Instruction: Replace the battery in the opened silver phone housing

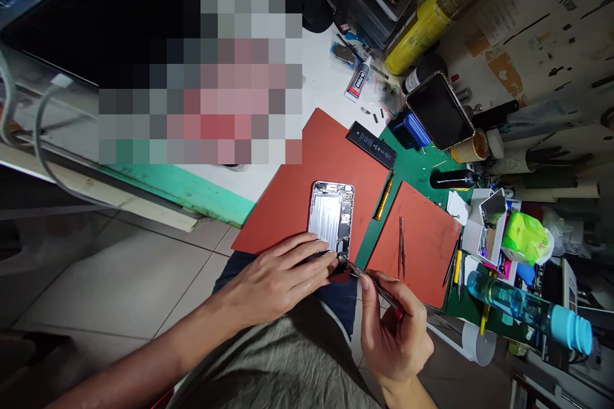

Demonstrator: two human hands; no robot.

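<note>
At the phone's [326,214] near end, right hand [398,332] grips tool [357,270] in closed fingers, best kept light; left hand [278,275] steadies it, fingers open, flat.

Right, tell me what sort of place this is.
Probably a phone repair bench: an opened phone lies on a red mat, with a loose battery and a screwdriver nearby.

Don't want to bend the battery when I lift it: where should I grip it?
Probably mid-length, pinching both long edges from above: the black battery lies flat, longer than wide, label up. Avoid the end nearest the gold screwdriver, where room looks tighter.
</note>
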